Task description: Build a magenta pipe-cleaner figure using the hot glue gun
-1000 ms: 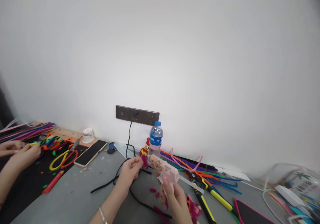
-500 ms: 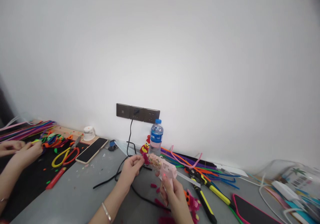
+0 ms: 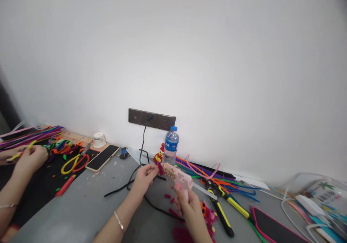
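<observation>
My right hand point(image 3: 185, 203) is wrapped round the handle of a pale pink glue gun point(image 3: 183, 179), whose front is crusted with coloured bits and points left. A small magenta fuzzy piece point(image 3: 161, 168) is pinched in the fingertips of my left hand point(image 3: 146, 178), right at the gun's front end. Whether the nozzle touches the piece is too small to tell. Behind them stand a water bottle point(image 3: 171, 144) and a small red and yellow figure point(image 3: 159, 154). More magenta pieces point(image 3: 181, 234) and an orange and pink figure point(image 3: 208, 214) lie below and beside my right hand.
Pliers point(image 3: 223, 219), pipe cleaners point(image 3: 230, 187) and a pink-edged phone point(image 3: 273, 226) lie right. At left are another phone point(image 3: 103, 158), scissors point(image 3: 76, 163) and a red-handled tool point(image 3: 65, 186). A co-worker's hands point(image 3: 34, 158) hold a yellow strip. A black cable point(image 3: 159, 209) crosses the table.
The view has shifted slightly, moving the scene a little right and up. My hands keep their grips on the gun and magenta piece. The co-worker's yellow strip now shows more clearly.
</observation>
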Demonstrator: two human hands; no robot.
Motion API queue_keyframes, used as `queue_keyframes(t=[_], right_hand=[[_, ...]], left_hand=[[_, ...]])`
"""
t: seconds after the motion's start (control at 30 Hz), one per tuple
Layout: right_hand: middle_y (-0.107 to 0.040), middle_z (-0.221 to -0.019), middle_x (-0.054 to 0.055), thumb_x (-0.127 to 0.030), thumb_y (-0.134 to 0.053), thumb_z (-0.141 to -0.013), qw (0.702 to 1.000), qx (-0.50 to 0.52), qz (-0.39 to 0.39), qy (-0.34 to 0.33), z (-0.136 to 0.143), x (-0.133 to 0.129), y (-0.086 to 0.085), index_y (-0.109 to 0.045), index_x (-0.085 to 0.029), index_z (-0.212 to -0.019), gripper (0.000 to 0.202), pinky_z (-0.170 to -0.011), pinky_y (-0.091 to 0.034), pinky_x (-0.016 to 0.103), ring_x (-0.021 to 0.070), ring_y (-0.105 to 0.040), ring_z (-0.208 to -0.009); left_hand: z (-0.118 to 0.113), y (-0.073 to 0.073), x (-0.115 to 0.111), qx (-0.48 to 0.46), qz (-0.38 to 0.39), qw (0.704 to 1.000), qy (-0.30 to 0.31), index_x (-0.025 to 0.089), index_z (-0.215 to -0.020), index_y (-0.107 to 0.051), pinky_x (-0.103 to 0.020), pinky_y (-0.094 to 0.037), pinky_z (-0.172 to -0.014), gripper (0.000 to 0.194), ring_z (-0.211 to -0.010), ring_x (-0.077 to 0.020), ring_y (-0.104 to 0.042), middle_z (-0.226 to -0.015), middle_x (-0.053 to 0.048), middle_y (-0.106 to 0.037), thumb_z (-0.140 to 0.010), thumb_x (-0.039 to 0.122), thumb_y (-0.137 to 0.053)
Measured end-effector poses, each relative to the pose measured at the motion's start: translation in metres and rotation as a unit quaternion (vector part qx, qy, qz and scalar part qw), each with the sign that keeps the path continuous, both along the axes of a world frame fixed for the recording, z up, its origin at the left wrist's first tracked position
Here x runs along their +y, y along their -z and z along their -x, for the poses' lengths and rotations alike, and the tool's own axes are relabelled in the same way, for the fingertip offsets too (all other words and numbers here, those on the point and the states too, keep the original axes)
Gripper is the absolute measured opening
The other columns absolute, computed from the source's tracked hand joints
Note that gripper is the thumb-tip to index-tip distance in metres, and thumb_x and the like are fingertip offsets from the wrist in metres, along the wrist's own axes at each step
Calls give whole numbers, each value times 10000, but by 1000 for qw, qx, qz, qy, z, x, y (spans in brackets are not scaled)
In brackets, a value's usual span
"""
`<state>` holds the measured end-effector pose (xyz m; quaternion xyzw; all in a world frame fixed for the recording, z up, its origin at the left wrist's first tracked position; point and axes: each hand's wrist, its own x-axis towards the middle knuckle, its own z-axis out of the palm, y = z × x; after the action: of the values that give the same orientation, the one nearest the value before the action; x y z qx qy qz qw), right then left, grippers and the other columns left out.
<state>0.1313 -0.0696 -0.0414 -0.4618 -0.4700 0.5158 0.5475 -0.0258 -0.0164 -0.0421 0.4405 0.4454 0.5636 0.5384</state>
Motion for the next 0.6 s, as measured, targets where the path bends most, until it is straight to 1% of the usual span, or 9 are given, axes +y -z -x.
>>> queue_keyframes(t=[0.23, 0.37, 0.6], right_hand=[[-367, -464, -95, -727, -599, -680, 1000, -12, 0, -28, -3, 5, 15, -582, -146, -788, 591, -357, -238, 207, 70, -281, -371], [-369, -467, -91, -717, -590, -697, 999, -19, 1, -28, -4, 4, 17, -568, -152, -757, 569, -356, -227, 206, 69, -285, -373], [-360, -464, -97, -715, -576, -716, 999, -32, -9, -39, -4, 4, 18, -566, -147, -762, 570, -356, -217, 200, 62, -276, -366]], left_hand=[[1, 4, 3, -13, 3, 1000, -1, 147, -678, -597, -198, -99, -403, 510, -392, -37, -151, -424, 138, -263, -545, 611, -761], [2, 5, 4, -14, -9, 1000, -15, 149, -686, -596, -189, -113, -406, 499, -401, -39, -154, -431, 136, -260, -572, 610, -751], [3, 3, 3, -21, -17, 999, -27, 147, -676, -599, -186, -115, -407, 496, -403, -37, -151, -432, 135, -241, -576, 609, -750]])
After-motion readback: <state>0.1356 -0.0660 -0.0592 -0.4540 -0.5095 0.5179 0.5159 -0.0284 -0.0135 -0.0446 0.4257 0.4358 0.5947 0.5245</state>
